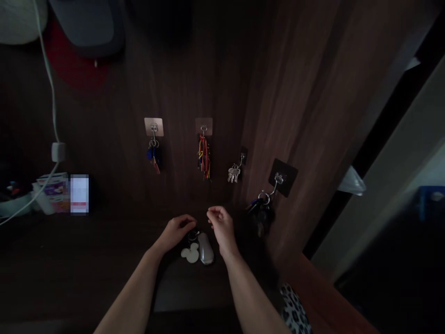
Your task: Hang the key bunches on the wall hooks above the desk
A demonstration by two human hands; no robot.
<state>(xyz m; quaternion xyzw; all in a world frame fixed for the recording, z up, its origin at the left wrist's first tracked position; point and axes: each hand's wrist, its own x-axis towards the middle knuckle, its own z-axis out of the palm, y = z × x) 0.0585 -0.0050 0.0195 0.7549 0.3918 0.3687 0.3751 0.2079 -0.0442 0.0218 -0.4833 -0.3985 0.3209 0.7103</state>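
A silver-grey car key fob (206, 249) and a pale tag shaped like a mouse's head (190, 253) lie between my forearms, joined at a dark key ring (193, 235). Just above that ring, the thumb and fingers of my left hand (177, 229) are closed in a pinch. Whether they grip the ring or something small, I cannot make out. My right hand (221, 226) is raised to the right of the fob, apart from it. Its fingertips are also pinched together, and anything in them is too small or dark to see.
On the wooden panel, adhesive hooks carry blue-tagged keys (154, 153), colourful cords (204, 157), silver keys (234, 173) and a dark key bunch (263, 213). A white cable (52, 93) runs down the left, near small boxes (55, 190). Leopard-print cloth (295, 308) is at lower right.
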